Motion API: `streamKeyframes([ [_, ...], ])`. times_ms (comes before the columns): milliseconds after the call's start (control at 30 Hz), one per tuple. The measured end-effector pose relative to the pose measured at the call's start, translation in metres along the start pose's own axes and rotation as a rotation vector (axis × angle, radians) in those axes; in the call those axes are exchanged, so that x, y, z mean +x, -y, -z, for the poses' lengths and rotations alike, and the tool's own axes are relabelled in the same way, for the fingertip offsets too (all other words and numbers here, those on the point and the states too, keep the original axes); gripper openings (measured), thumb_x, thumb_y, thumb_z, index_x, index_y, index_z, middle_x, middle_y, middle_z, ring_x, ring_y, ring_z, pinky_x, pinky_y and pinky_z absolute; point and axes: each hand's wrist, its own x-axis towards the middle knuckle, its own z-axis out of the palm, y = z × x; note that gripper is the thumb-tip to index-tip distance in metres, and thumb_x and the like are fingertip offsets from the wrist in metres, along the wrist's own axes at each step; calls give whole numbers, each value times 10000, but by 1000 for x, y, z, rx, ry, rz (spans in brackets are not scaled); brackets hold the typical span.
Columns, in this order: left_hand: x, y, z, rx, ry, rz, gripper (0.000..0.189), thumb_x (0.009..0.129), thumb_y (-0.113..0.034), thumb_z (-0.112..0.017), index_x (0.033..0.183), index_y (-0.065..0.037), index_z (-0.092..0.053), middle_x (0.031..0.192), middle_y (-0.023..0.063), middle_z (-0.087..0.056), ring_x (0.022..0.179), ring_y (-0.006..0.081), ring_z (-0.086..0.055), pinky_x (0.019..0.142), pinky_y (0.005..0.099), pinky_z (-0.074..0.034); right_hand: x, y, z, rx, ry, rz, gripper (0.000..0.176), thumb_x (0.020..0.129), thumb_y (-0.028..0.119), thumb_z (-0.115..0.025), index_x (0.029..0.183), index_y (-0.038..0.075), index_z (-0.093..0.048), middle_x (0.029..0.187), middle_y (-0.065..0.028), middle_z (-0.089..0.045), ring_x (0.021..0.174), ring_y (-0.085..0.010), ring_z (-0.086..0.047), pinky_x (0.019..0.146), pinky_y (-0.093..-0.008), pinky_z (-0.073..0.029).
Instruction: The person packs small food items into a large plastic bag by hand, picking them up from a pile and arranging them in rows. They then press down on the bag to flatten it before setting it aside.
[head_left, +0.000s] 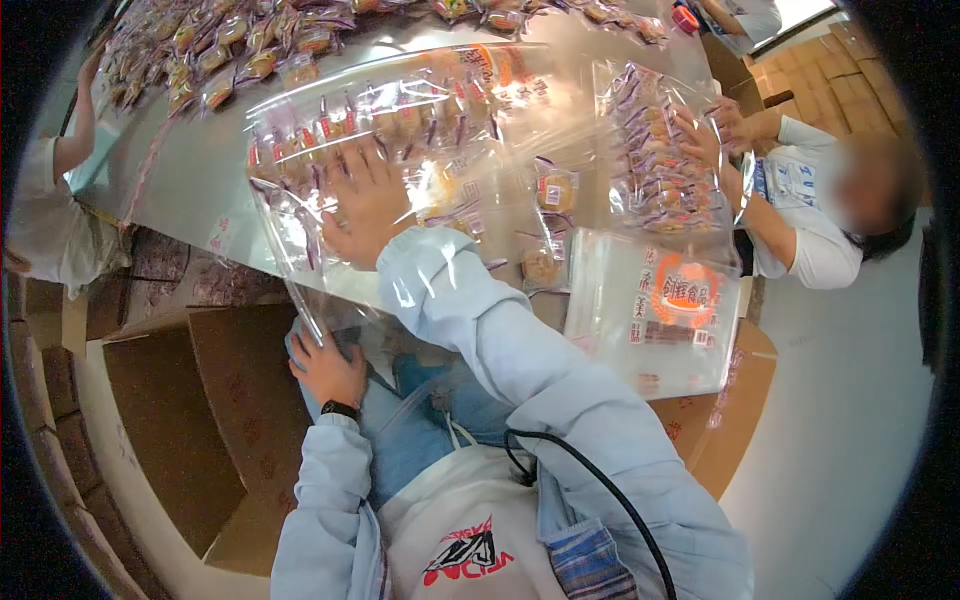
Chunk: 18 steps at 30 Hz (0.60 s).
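Note:
A large clear plastic bag (500, 130) with orange print lies on the metal table, with rows of small purple-edged wrapped cakes (410, 130) inside. My right hand (370, 205) lies over the cakes near the bag's left end, fingers spread. Clear film with glare covers the hand and forearm, so they appear to be inside the bag. Below the table edge, my left hand (330, 370) grips the bag's hanging edge, its fingers curled around the film. Two loose wrapped cakes (555, 188) are to the right of the bag.
A stack of flat printed bags (655, 315) lies at the table's near edge. Across the right side, a co-worker's hands (715, 135) touch another filled bag (660, 165). Many wrapped cakes (230, 45) are piled at the back. An open cardboard box (215, 400) stands below left.

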Motion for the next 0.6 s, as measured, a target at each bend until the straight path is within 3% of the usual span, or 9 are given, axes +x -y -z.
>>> streamKeyframes([
  [133,-2,-2,9,4,33,-9,641,837,-388,-714,1361,-43,-580,1531,238,-424,1501,413,-253,1151,655,-253,1,2,3,18,24,-9,680,843,333,-655,1375,-77,-549,1477,-336,-433,1400,-536,-370,1103,-601,-373],
  [233,-3,-4,13,-48,31,-14,628,841,-385,-712,1352,-41,-588,1527,260,-421,1504,417,-247,1150,662,-249,1,4,9,7,68,-43,682,902,328,-606,1459,-48,-488,1535,-279,-413,1477,-470,-307,1145,-542,-379],
  [367,-1,-5,8,-6,36,-1,608,837,-378,-714,1351,-73,-602,1599,207,-375,1502,428,-250,1153,660,-257,1,3,4,24,11,-34,668,890,312,-608,1445,-45,-505,1523,-279,-429,1465,-474,-327,1151,-541,-372],
  [600,-2,-6,11,46,40,11,606,824,-369,-723,1359,-113,-601,1646,145,-324,1443,442,-352,1167,614,-283,2,4,7,13,24,-60,661,889,351,-574,1421,-39,-532,1528,-249,-446,1453,-440,-353,1213,-540,-275],
])
